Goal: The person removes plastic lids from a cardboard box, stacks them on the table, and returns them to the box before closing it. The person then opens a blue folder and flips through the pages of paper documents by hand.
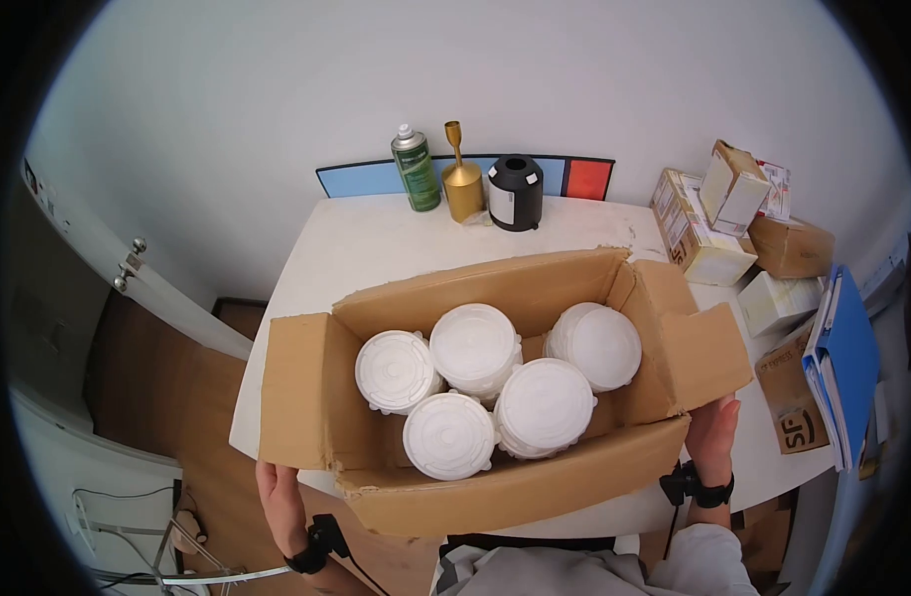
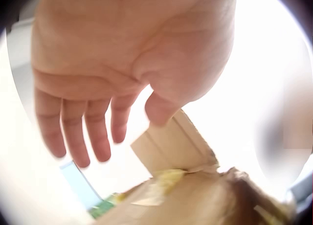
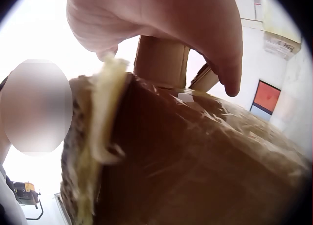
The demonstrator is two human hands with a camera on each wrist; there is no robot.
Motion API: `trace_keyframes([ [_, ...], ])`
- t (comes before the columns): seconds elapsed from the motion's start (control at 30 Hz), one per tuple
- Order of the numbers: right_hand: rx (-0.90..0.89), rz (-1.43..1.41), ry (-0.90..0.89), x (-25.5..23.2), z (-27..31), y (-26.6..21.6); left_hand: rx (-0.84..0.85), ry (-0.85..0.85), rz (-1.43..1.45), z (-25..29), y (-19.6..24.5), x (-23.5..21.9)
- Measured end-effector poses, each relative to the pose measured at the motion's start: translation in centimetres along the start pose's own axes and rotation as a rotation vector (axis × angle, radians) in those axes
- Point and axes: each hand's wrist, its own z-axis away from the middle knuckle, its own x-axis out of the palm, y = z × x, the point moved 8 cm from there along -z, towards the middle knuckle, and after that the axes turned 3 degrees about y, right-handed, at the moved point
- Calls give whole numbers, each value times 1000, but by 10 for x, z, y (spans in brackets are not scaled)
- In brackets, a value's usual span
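An open cardboard box [image 1: 535, 505] sits at the table's front edge with its flaps folded outward. Inside it stand several stacks of round white plastic lids [image 1: 450, 435], their tops facing up. My left hand [image 1: 280, 502] is at the box's left end, below the side flap; in the left wrist view its fingers [image 2: 73, 132] extend straight, with the thumb overlapping the cardboard. At the right end, my right hand [image 1: 711, 437] is under the flap, fingers extended alongside the box. The box's taped underside [image 3: 195, 161] fills much of the right wrist view.
Along the back of the table stand a green spray can [image 1: 416, 171], a gold candle holder [image 1: 463, 189] and a black cylinder [image 1: 516, 194]. Small cartons [image 1: 703, 233] and a blue folder [image 1: 844, 348] crowd the right side. A white door [image 1: 187, 298] is at left.
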Motion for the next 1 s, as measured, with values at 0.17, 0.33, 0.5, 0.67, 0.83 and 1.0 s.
trace_keyframes([
  [0.17, -318, 849, -617, 119, -33, -85, 546, -438, -199, 26, 116, 133],
  [0.33, -382, 802, -536, 101, -35, -82, 674, -607, -513, 29, 132, 148],
  [0.5, -396, 298, 167, 65, -59, -91, 641, -251, -117, 27, 111, 130],
  [0.67, -467, 396, 306, 15, -68, -90, 532, -179, 5, 18, 95, 121],
  [0.83, 98, 421, -76, 11, -34, -25, 356, -179, 89, 13, 95, 127],
  [1.0, 162, 653, -442, -15, -52, 44, -147, -539, 279, -23, 57, 137],
])
